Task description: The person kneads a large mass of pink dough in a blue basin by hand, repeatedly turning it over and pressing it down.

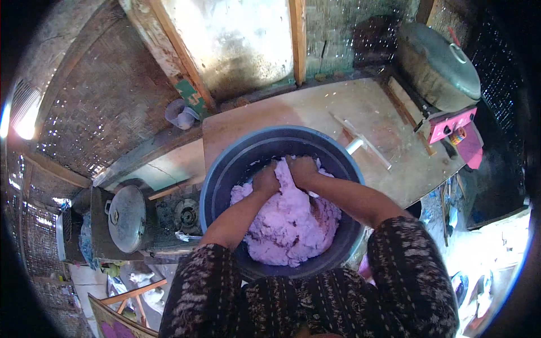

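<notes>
A large lump of pale purple dough (287, 234) fills much of a deep, dark round tub (218, 169) in front of my body. Both arms reach down into it. At the far side of the lump, my left hand (266, 179) is closed on the dough, its fingers partly sunk in. Just to its right, my right hand (302, 170) grips the dough too, with most of its fingers hidden. A ridge of dough rises between the two hands. The dough's surface is rough and torn, with darker creases toward the right.
The tub stands against a wooden table (259, 112). A wooden strip with a white handle (354, 146) lies right of the tub. A big lidded pot (442, 65) sits on a pink stove (451, 127) at far right. Left are a lidded pot (127, 219), a burner (186, 213) and plastic cups (181, 114).
</notes>
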The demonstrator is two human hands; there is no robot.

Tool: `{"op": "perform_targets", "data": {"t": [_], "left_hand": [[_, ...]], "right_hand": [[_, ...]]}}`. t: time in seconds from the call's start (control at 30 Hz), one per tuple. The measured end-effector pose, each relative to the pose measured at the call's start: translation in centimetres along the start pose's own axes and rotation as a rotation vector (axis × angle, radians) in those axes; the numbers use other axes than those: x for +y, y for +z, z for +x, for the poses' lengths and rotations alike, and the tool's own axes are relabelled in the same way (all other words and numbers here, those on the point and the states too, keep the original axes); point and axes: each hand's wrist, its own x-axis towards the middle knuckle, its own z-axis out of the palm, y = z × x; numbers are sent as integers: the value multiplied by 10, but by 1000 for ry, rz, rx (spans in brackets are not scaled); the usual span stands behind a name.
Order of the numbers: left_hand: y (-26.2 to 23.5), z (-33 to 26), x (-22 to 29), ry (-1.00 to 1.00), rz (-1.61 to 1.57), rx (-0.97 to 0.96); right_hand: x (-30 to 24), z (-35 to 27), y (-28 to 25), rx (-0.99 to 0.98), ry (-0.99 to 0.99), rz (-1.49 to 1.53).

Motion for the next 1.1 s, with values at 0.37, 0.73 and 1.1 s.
{"op": "perform_targets", "data": {"t": [0.37, 0.73, 1.1], "left_hand": [[-116, -78, -15, 410, -458, -470], [-79, -102, 16, 126, 357, -471], [-66, 0, -20, 115, 193, -236]], "right_hand": [[-21, -109, -66, -332, -470, 226], [-68, -101, -5, -38, -240, -149], [-37, 0, -11, -40, -11, 206]]}}
